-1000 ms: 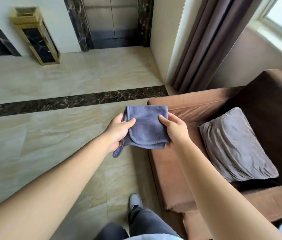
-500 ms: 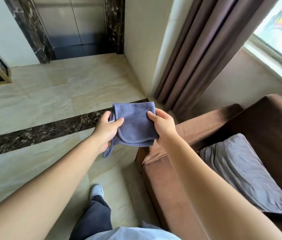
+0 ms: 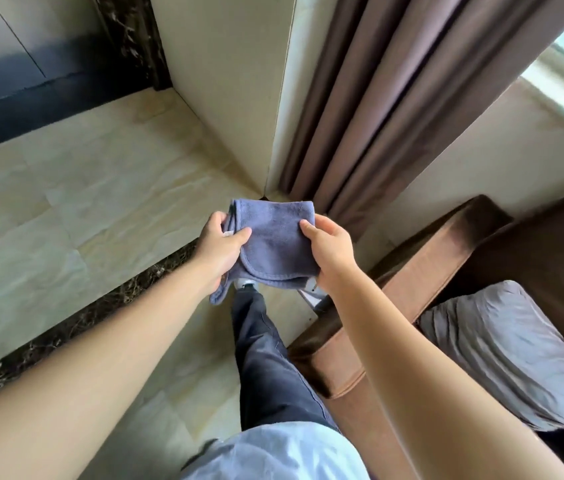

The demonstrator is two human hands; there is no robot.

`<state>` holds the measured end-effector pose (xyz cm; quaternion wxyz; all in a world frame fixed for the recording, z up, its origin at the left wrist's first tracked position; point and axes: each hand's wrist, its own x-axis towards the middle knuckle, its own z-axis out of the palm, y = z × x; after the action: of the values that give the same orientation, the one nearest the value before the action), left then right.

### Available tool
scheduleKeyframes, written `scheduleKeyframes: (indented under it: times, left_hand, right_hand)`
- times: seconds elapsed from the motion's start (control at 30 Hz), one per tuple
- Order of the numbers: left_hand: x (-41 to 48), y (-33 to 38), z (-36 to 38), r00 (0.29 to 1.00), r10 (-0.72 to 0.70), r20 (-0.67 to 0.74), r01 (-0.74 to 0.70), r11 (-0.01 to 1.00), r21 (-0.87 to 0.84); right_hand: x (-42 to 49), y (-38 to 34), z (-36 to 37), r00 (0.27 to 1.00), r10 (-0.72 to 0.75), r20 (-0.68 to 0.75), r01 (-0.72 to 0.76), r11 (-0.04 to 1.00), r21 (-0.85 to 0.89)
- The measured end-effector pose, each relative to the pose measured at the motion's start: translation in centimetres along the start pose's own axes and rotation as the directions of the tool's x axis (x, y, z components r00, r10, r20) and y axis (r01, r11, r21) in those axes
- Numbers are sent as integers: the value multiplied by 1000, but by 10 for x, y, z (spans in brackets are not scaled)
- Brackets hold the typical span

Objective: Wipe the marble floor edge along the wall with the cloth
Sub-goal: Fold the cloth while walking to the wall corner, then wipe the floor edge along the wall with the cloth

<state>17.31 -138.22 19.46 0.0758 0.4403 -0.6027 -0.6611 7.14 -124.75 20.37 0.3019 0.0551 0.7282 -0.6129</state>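
A folded blue-grey cloth (image 3: 272, 242) hangs in the air in front of me, above the floor. My left hand (image 3: 220, 249) pinches its left edge and my right hand (image 3: 331, 249) pinches its right edge. Below lies the beige marble floor (image 3: 83, 209) with a dark marble strip (image 3: 100, 306) running across it. The cream wall (image 3: 225, 81) comes to a corner just beyond the cloth, and the floor edge along it runs back to the left.
A brown armchair (image 3: 422, 282) with a grey cushion (image 3: 509, 355) stands at my right. Brown curtains (image 3: 388, 98) hang beside the wall corner under a window. Dark metal doors (image 3: 14, 64) close the far left. My leg and shoe (image 3: 263, 348) are below the cloth.
The view has swung to the right and closer to the wall corner. My leg has stepped forward under the cloth. Both hands keep their hold on the cloth.
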Motion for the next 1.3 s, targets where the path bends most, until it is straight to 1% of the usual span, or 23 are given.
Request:
scheduleKeyframes:
  times: [0.13,0.23,0.3,0.37,0.5,0.53,0.6,0.67,0.73,0.8,0.83,0.87,0.9,0.93,0.97,1.0,1.03,1.07,1.1,1.17,1.2,1.27,1.3]
  left_hand:
    - [131,14,15,998,-59,11,59,998,27]
    - [240,18,23,984,-177,-8,178,984,22]
    - [318,5,28,977,-210,-20,211,976,61]
    - [383,-22,32,976,-207,-64,214,969,123]
    - [532,-114,54,970,-176,-170,207,959,191]
    - [571,-142,60,963,-156,-218,204,955,215]
    - [639,-190,69,955,-155,-252,220,942,252]
    - [716,-251,87,959,-165,-230,216,951,220]
    - [788,-311,107,958,-211,-194,239,961,138]
    - [857,-370,122,942,-290,-169,302,952,52]
    - [879,-391,125,942,-294,-160,308,948,75]
    - [899,-411,126,947,-271,-171,297,942,155]
    - [914,-425,125,962,-196,-190,242,933,265]
    - [924,-437,121,977,-80,-199,151,916,372]
    - [929,-444,113,981,35,-190,58,884,464]
    - [938,-447,104,975,135,-174,-18,835,551]
    - [941,-446,94,964,216,-156,-71,773,631]
    - [949,-446,83,946,286,-149,-107,714,692]
    - [967,-445,67,925,350,-147,-128,652,747]
    - [1007,-445,32,891,420,-174,-93,542,835]
    - [1027,-443,10,899,388,-203,-27,511,859]
    - [1057,-438,-32,914,283,-291,121,496,860]
    - [1067,-438,-47,909,271,-317,158,479,863]
  right_hand:
    - [129,-14,43,996,75,-43,-77,996,-49]
    - [236,-21,85,988,136,-75,-147,973,-179]
    - [309,-17,111,985,147,-89,-166,948,-270]
    - [373,-3,135,985,158,-64,-170,922,-348]
    - [527,72,182,990,140,-11,-125,842,-525]
    - [572,99,195,992,126,7,-98,810,-578]
    - [647,147,222,996,79,31,-36,731,-682]
    - [720,200,249,996,30,81,42,652,-757]
    - [785,250,271,992,-7,124,106,564,-819]
    - [840,300,286,992,-54,117,128,463,-877]
    - [856,321,288,991,-89,96,124,393,-911]
    - [871,346,289,985,-155,82,130,330,-935]
    - [884,371,290,965,-237,115,181,278,-943]
    - [893,395,290,938,-276,211,277,228,-933]
    - [897,417,291,907,-258,332,380,163,-911]
    - [904,436,296,885,-190,425,445,82,-891]
    - [906,450,296,876,-117,468,470,-6,-882]
    - [912,458,298,872,-89,481,476,-69,-877]
    - [923,460,306,874,-98,477,468,-99,-878]
    - [942,452,323,865,-142,481,465,-133,-875]
    - [952,446,337,854,-147,500,483,-137,-865]
    - [983,428,374,815,-161,557,536,-155,-830]
    - [1002,417,398,794,-178,581,556,-174,-813]
